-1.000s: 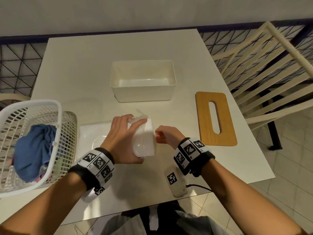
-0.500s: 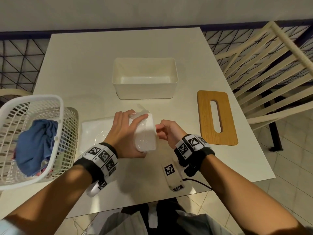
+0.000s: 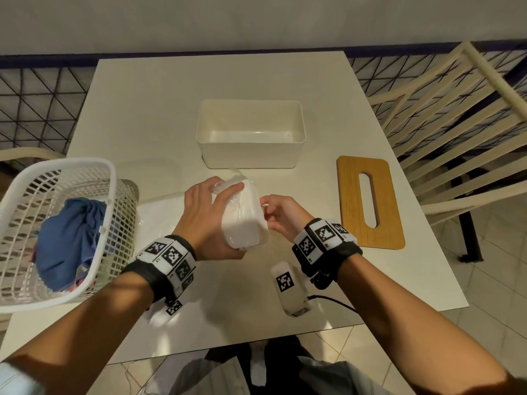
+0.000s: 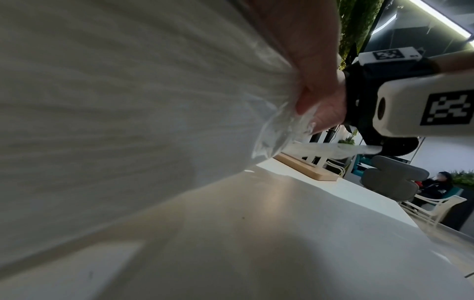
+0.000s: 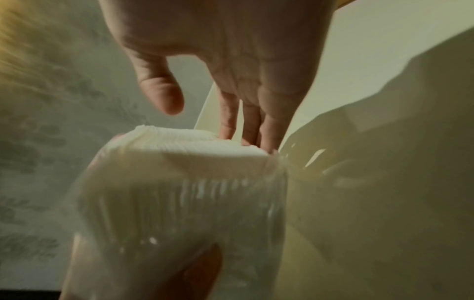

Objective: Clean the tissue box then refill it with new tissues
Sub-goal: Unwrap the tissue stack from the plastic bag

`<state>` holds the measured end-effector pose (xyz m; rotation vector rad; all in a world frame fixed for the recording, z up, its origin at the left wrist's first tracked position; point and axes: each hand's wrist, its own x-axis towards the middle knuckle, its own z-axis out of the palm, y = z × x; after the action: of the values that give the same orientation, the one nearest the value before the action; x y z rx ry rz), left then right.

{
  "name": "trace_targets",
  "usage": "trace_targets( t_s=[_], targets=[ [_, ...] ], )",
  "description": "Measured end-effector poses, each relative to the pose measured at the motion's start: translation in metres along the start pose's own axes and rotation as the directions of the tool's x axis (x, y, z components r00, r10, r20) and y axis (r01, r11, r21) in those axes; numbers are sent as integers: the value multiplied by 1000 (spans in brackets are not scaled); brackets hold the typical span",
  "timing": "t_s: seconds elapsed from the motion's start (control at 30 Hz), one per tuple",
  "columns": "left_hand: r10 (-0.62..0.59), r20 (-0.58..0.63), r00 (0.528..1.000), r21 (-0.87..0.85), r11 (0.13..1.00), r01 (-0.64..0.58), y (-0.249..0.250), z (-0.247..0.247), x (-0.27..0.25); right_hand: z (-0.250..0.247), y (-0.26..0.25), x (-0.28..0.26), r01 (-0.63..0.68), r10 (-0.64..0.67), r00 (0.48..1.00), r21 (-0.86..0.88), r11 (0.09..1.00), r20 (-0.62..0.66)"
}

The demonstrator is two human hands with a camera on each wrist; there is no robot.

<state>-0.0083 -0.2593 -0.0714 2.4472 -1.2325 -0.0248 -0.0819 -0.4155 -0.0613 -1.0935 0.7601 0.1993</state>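
Left hand (image 3: pixel 209 216) is wrapped around the tissue pack (image 3: pixel 248 220), fingers curled over its far end and thumb under the near end, holding it at the centre of the head view just above the table (image 3: pixel 148 109). Right hand (image 3: pixel 281 213) sits just beside the pack's right edge, its fingertips pinched together on the clear plastic wrap (image 4: pixel 277 130) (the left wrist view shows the film bunched and pulled out from the pack between thumb and fingers). From the right wrist view the pack fills the lower middle of the frame, with the layered edges of the tissues showing through the glossy film and the left hand's fingers (image 5: pixel 246 121) reaching down over the top of the stack.

Beyond the hands, in the upper centre of the head view, the white tissue box (image 3: pixel 251 134) stands open with no lid, its inside bare. Its wooden lid (image 3: pixel 370 201), with a long slot cut through it, lies flat at the right of the frame, well apart from the box. At the left, a white plastic basket (image 3: pixel 57 178) stands at the table's edge and holds a blue cloth (image 3: pixel 68 240). A sheet of clear plastic lies flat on the table between the basket and the left hand. A cream slatted chair (image 3: pixel 456 109) stands at the upper right, beside the table.
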Motion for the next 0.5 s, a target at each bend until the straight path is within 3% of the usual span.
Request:
trace_targets(
  t_s=[0.23,0.37,0.5],
  targets=[
    [82,-24,996,23,996,-82,0,4,-4,-6,-1,5,-66,62,997,147,987,35],
    [-1,-19,1000,-8,1000,1,-4,4,0,-3,0,4,-43,15,992,218,975,125],
    [-8,-12,1000,-14,1000,8,-4,3,0,-7,6,7,28,-47,980,101,995,192]
  ],
)
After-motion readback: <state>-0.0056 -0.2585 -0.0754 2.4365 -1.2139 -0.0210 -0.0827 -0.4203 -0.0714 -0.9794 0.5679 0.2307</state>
